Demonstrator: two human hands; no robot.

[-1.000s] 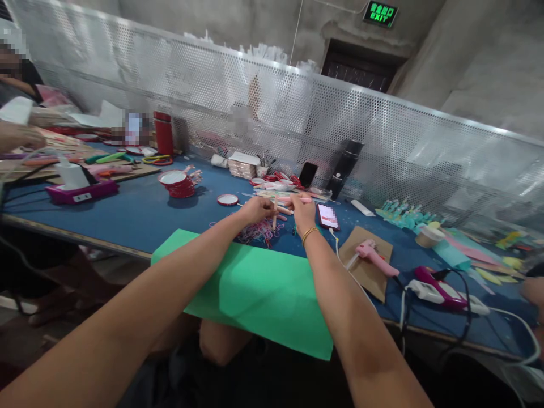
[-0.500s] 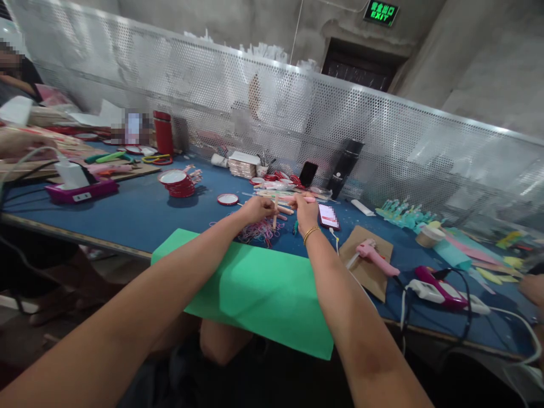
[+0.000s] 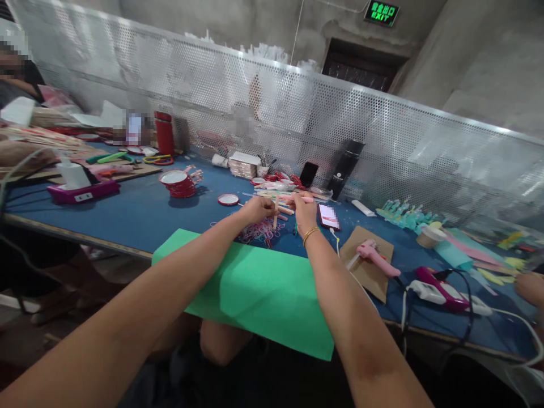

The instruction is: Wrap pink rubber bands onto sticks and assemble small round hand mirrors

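My left hand [image 3: 258, 209] pinches a flat, pale wooden stick [image 3: 276, 213] that stands upright between finger and thumb. Close by on its right, my right hand [image 3: 304, 211] is closed round a slim pink pen-like tool [image 3: 306, 199], its tip pointing left toward the stick. Whether tip and stick touch is too small to tell. Beneath my hands lies a tangle of pink and purple cords [image 3: 260, 233]. A green sheet [image 3: 259, 294] hangs over the table's front edge under my forearms.
A stack of red-rimmed discs [image 3: 181, 190] stands left on the blue table [image 3: 127, 209]. A phone [image 3: 328, 216] with a cable lies right of my hands, then a pink glue gun [image 3: 376, 258] on cardboard and a purple power strip [image 3: 446, 292]. Co-workers' hands show at both sides.
My right hand has shifted very slightly left with the pink tool; my left hand and the stick stay in place. A co-worker's hand at the right edge has come further into view.
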